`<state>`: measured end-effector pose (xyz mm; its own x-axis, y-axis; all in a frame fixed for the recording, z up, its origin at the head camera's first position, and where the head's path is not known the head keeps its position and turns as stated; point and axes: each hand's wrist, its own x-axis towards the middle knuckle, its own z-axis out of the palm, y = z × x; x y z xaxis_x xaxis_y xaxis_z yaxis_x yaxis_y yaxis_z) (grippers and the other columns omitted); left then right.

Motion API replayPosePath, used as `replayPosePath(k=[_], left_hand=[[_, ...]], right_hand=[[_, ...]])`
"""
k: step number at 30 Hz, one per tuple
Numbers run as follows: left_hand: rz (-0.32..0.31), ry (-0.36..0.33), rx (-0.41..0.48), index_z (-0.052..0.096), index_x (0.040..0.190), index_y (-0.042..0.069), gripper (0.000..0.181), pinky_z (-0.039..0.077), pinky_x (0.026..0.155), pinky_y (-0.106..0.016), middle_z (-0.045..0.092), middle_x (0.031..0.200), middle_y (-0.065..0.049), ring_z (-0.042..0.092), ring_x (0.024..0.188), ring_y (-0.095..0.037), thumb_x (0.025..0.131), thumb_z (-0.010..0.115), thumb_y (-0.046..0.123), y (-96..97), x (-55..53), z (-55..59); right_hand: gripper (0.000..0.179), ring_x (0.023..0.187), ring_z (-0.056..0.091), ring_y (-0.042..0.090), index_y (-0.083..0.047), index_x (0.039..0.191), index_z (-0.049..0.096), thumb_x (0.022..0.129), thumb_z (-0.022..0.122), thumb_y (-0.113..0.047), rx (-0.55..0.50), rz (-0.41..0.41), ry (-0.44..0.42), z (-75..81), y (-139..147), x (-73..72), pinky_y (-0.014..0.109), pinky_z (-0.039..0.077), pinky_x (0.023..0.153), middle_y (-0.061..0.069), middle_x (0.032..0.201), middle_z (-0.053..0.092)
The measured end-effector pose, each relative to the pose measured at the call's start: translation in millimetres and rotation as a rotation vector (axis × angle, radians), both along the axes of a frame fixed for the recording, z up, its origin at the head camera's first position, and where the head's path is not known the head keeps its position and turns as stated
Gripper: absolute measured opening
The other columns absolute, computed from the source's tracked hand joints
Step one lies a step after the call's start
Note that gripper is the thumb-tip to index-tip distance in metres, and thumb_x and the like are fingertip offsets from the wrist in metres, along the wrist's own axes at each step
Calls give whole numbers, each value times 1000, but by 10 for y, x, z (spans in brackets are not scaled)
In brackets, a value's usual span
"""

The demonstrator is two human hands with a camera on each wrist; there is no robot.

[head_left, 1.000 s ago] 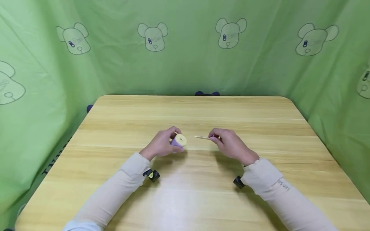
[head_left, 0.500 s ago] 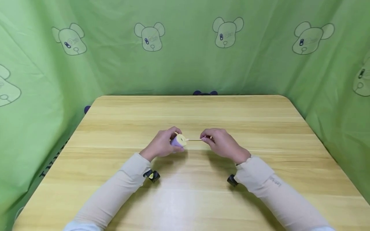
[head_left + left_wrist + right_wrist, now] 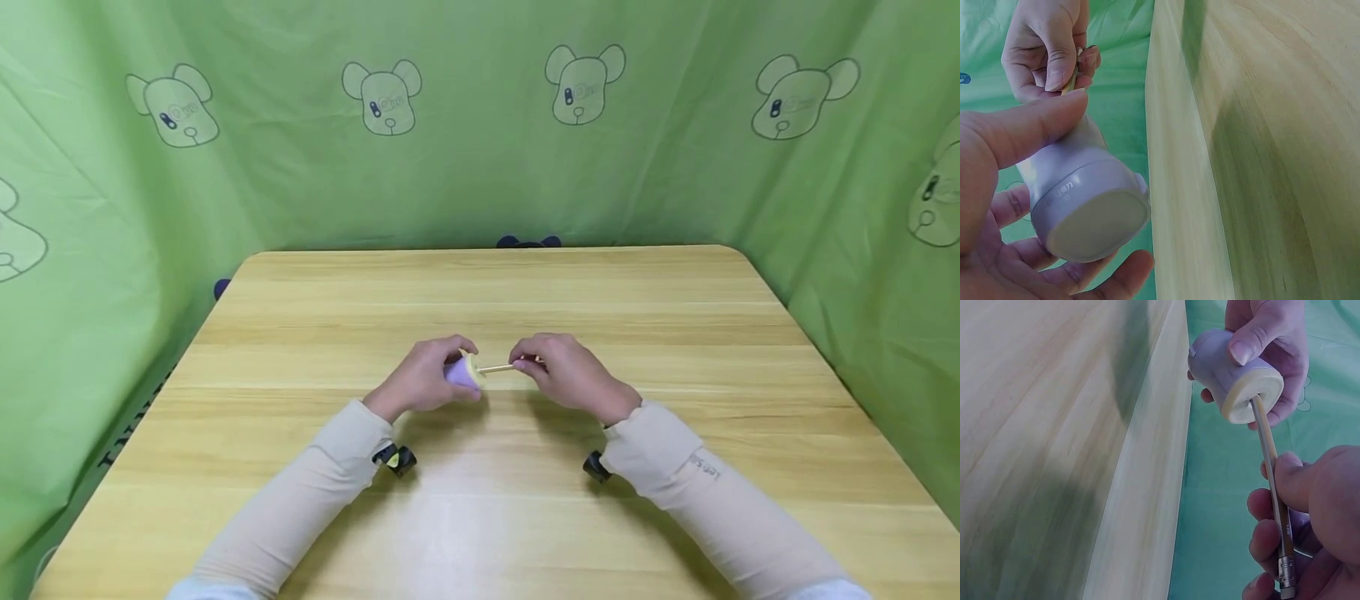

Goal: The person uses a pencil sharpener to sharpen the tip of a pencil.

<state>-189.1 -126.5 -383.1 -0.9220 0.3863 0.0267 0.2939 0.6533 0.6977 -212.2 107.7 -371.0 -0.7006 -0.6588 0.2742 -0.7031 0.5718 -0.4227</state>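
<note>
From where I stand, both forearms (image 3: 300,492) angle inward over a wooden table (image 3: 480,292). Raised above it, the left hand (image 3: 422,377) curls thumb and fingers around a lilac sharpener (image 3: 461,372), tipped sideways; the right hand (image 3: 566,372), fingers bent, pinches a pencil (image 3: 1274,481) entering the sharpener's pale yellow end (image 3: 1239,407).

The sharpener (image 3: 1217,365) looks like smooth plastic, its lilac body (image 3: 1072,178) softly glossy and its cream front (image 3: 1267,384) closer to matt. The pencil (image 3: 1270,457) seems smooth wood, with a shiny ribbed metal ferrule (image 3: 1286,571) and a matt, rubbery eraser (image 3: 1288,592). The table (image 3: 480,300) has a smooth wood-grain surface (real timber or laminate, I cannot tell) with a glossy glare. The backdrop (image 3: 480,183) is creased, faintly shiny fabric; the sleeves (image 3: 300,492) are matt, wrinkled cloth.
</note>
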Motion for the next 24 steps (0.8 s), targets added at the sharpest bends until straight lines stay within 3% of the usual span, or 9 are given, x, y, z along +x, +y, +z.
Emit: replayPosePath(k=[13,24], left_hand=[[-38,83,-57,61,122,4,58,51,75,-33,64,108,-13,59,93,-24,71,88,16,56,0,-15],[-26,165,-98,63,122,6,59,51,74,-34,61,107,-12,56,92,-24,69,88,16,88,16,38]], right_hand=[[4,75,61,12,-5,92,71,91,68,-6,-4,9,1,-24,-42,35,28,52,67,2,85,68],[4,70,58,11,-5,85,69,89,70,-5,-65,-32,-5,-28,-109,61,26,50,62,1,79,65]])
